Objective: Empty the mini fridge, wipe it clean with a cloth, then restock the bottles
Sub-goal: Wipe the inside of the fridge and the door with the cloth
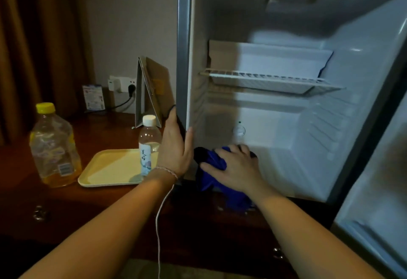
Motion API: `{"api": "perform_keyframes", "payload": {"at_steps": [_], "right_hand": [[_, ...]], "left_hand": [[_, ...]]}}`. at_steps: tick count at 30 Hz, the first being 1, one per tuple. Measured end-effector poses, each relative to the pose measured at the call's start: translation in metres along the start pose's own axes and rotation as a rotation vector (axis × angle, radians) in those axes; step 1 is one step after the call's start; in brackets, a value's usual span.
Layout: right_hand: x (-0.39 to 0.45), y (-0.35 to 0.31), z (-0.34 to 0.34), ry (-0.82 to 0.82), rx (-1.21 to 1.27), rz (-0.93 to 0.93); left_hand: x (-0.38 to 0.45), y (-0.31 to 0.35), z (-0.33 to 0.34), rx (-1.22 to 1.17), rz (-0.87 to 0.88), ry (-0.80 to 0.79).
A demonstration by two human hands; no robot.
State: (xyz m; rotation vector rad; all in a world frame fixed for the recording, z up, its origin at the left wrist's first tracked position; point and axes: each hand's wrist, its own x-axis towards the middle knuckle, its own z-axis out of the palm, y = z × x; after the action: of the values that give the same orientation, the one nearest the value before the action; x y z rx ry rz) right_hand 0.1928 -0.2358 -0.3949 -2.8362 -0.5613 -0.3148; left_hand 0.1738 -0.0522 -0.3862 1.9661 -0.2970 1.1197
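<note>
Both forearms reach in from the bottom edge toward the mini fridge (286,107), whose door is swung wide to the right so the whole cavity is within reach. It looks emptied: the wire shelf (271,80) is bare and nothing stands on the floor of the cavity, which suggests the wiping step is under way.

Beneath it all, the dark wooden counter (105,208) carries the fridge and what came out of it. A pale yellow tray (105,173) lies just left of the fridge, likely a holding place for the bottles until restocking. Left of the tray, on the counter itself, stands a large bottle with a yellow cap (54,146); a slim clear bottle with a white cap (148,144) stands on the tray's right side, close to the fridge.

At the lower left corner of the cavity, the right hand (235,166) lies spread over a bunched blue cloth (214,168), fingers curled onto it, pressing it down to scrub. Gripping the fridge's left front edge, thumb inside the frame, the left hand (176,146) probably steadies the cabinet against that push.
</note>
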Motion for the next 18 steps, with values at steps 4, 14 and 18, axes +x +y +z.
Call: {"api": "perform_keyframes", "payload": {"at_steps": [4, 14, 18], "right_hand": [[-0.012, 0.000, 0.011, -0.042, -0.135, -0.049], [-0.008, -0.003, 0.024, 0.053, -0.229, -0.046], [0.014, 0.002, 0.022, 0.026, -0.151, -0.048]], "left_hand": [[-0.008, -0.026, 0.018, -0.041, 0.083, 0.104], [-0.024, -0.044, 0.032, -0.009, 0.034, 0.159], [-0.026, -0.040, 0.032, -0.013, 0.021, 0.161]]}}
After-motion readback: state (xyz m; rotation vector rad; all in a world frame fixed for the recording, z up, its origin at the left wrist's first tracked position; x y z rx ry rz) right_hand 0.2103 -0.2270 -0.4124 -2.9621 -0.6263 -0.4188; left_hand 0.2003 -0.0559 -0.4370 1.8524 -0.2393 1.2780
